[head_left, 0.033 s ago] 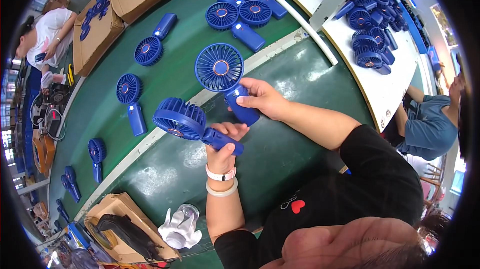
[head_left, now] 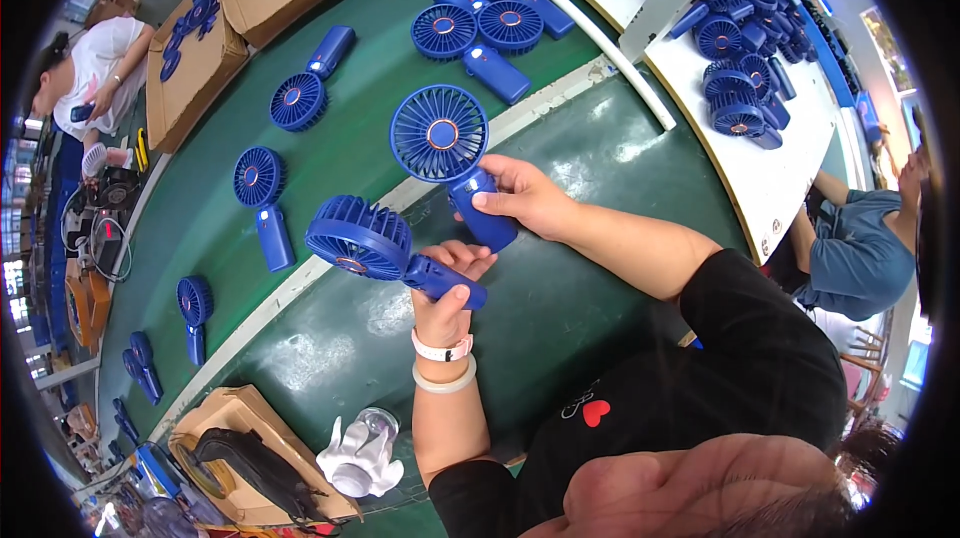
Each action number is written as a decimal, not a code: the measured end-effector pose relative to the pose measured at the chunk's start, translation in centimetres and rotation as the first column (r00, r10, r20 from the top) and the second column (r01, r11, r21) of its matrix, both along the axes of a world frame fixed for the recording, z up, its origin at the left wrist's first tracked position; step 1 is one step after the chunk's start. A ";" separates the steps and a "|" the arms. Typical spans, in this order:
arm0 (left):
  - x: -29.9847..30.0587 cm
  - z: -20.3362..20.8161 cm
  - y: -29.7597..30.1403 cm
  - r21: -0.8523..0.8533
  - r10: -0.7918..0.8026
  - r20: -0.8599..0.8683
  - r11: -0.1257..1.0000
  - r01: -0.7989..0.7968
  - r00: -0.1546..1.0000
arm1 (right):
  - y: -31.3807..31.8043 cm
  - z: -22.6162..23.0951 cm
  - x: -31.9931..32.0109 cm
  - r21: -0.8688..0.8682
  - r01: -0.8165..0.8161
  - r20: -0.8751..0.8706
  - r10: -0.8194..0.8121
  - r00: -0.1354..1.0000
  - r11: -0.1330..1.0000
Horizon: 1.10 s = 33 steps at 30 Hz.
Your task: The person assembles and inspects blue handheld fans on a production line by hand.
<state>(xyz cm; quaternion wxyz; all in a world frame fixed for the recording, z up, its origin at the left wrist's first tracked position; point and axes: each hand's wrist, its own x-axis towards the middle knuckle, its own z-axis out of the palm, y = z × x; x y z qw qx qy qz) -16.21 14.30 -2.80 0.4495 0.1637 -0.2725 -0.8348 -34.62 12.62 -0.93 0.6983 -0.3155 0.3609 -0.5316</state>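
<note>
My left hand point(head_left: 441, 309) is closed round the handle of a blue handheld fan point(head_left: 358, 238), whose round head tilts out to the left. In my right hand point(head_left: 530, 200) is a second blue handheld fan point(head_left: 438, 134), held by its handle with the grille facing up and a small copper-coloured ring at its centre. Its handle's lower end is close to the fingertips of my left hand. Both fans are above the green work surface point(head_left: 560, 298).
Several more fans point(head_left: 257, 178) lie along the green belt point(head_left: 350, 118) beyond a pale rail. Piled fans cover part of a white table point(head_left: 800, 153) at right. A carton point(head_left: 240, 408) and a plastic-wrapped bottle point(head_left: 352, 478) stand near left. Co-workers point(head_left: 865, 248) are at both sides.
</note>
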 end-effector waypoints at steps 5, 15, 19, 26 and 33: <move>0.5 -0.6 -0.4 0.005 0.060 -0.003 0.998 -0.060 0.998 | 0.0 -0.5 0.0 -0.038 0.039 -0.043 -0.041 0.998 0.999; 0.3 0.1 -0.5 0.022 0.068 0.022 0.997 -0.068 0.997 | 0.1 -0.6 0.2 -0.050 0.051 -0.066 -0.054 0.996 0.997; -0.2 0.3 -0.6 -0.011 0.043 0.037 0.999 -0.042 0.998 | 0.2 -0.8 -0.1 -0.066 0.061 -0.129 -0.069 0.989 0.996; -0.3 0.8 -0.6 0.018 0.037 0.021 0.999 -0.037 0.999 | 0.1 -0.7 -0.1 -0.042 0.039 -0.090 -0.042 0.995 0.998; -0.3 0.8 -0.4 0.012 0.022 0.011 1.000 -0.023 1.000 | 0.3 0.1 0.3 -0.069 0.091 -0.039 -0.094 0.995 0.993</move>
